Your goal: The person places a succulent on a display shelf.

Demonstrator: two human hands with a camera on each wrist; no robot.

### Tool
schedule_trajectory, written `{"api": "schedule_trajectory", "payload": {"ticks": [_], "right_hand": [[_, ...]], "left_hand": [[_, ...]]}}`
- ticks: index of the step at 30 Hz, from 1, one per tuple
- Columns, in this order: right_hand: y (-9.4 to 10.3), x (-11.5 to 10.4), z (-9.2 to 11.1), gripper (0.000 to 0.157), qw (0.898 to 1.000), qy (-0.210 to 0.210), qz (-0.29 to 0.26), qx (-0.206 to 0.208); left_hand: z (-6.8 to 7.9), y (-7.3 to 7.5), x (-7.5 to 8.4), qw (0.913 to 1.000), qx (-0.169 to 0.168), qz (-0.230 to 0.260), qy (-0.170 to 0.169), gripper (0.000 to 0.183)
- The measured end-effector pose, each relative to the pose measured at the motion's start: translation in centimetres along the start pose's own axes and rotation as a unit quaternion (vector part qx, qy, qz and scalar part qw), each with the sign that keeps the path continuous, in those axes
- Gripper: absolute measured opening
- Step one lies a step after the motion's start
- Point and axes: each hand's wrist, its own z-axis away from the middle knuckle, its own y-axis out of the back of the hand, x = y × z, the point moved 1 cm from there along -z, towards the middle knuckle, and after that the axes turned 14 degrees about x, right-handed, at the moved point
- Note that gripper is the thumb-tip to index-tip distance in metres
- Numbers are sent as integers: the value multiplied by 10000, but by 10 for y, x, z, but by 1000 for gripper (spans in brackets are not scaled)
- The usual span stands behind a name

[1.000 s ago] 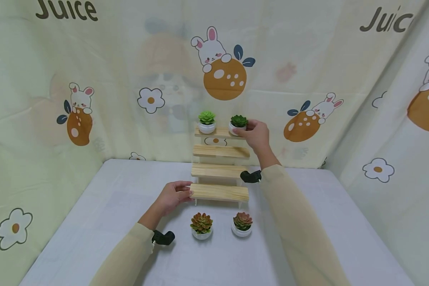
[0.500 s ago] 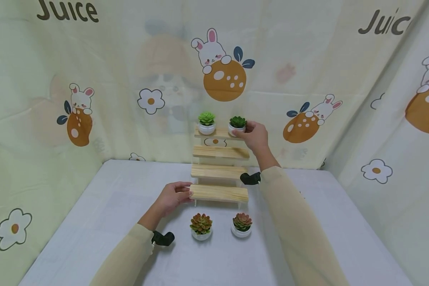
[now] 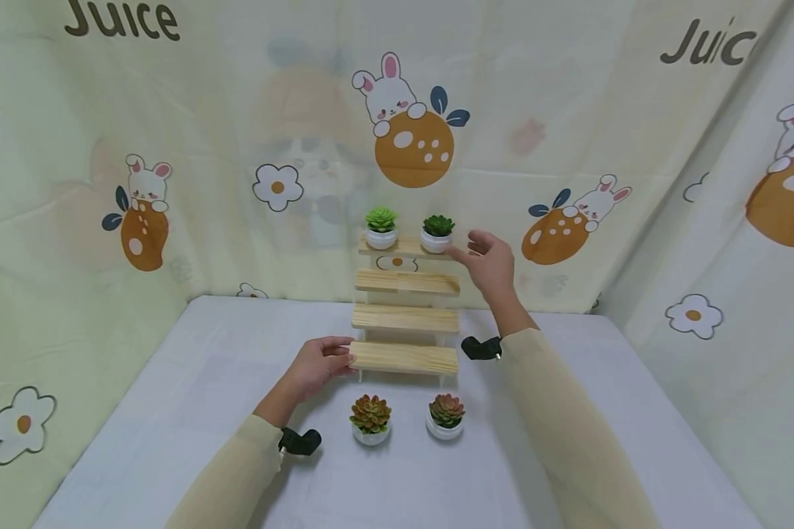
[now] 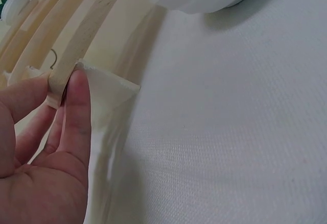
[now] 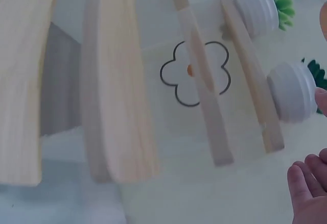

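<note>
A tiered wooden stand (image 3: 405, 358) rises in steps on the table. At the left end of its lowest board, my left hand (image 3: 314, 366) pinches the wood between thumb and fingers, as the left wrist view shows up close. On the top board sit a light green potted succulent (image 3: 381, 228) and, to its right, a dark green potted succulent (image 3: 437, 234). My right hand (image 3: 491, 264) is just right of the dark green one, fingers parted from its white pot, thumb near the pot's lower edge. Nothing is held in that hand.
Two more potted succulents, one orange-brown (image 3: 370, 420) and one reddish (image 3: 446, 416), stand on the white-covered table (image 3: 569, 470) in front of the stand. A printed curtain (image 3: 278, 242) hangs close behind the stand and along both sides.
My right hand has let go of the dark green succulent and moved a little to the right. The succulent stays on the top board. My left hand keeps its place on the stand.
</note>
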Motion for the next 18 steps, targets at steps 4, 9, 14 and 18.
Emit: {"api": "schedule_trajectory", "payload": {"ticks": [4,9,14,18], "right_hand": [[16,13,7,66,9996,-109,-104,222],[38,29,20,66,9994,-209,-17,267],[63,50,35,65,9984,-414,131,375],[84,67,49,67,9965,-551,443,451]], "left_hand": [[0,1,-1,10000,2,15,-29,45],[-1,3,-1,9999,8,114,-8,45],[0,2,-1,9999,-52,138,-65,46],[-1,1,-3,9999,-44,107,-57,45]]}}
